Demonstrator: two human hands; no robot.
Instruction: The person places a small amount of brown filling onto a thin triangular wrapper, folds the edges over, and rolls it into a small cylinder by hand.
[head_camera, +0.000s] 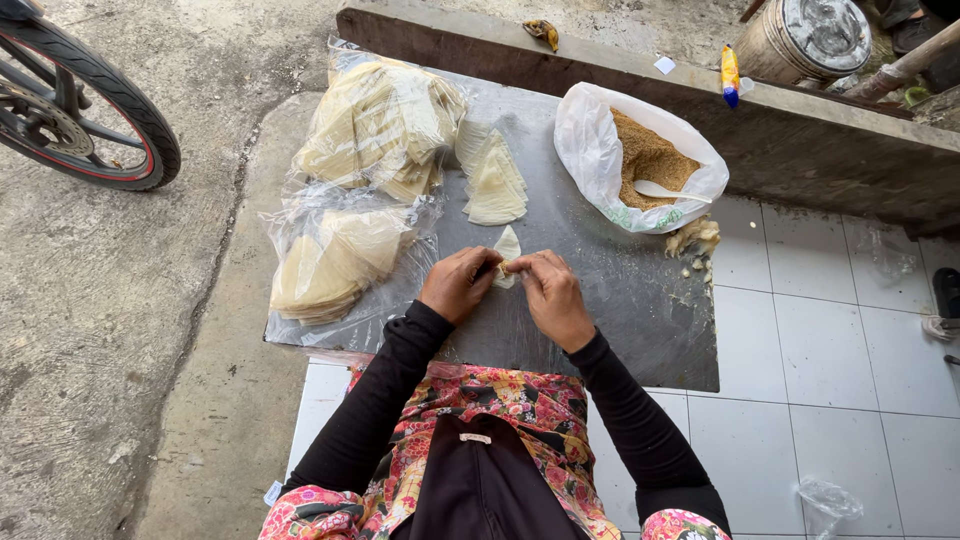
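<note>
My left hand (458, 284) and my right hand (553, 295) meet over a grey board (620, 300), both pinching one pale triangular pastry wrapper (508, 248) that pokes out between the fingertips. A small stack of cut wrappers (492, 178) lies just beyond it. Two clear plastic bags of the same pale wrappers (380, 125) (335, 260) rest on the board's left side. A white plastic bag of brown crumbly filling (650, 155) with a white spoon (668, 190) in it stands open at the right.
A small heap of finished folded pieces (693, 238) lies beside the filling bag. A low dark ledge (800, 130) runs behind the board, with a metal drum (810, 38) beyond. A motorbike wheel (90, 105) stands at far left on concrete. White tiles (830, 350) lie to the right.
</note>
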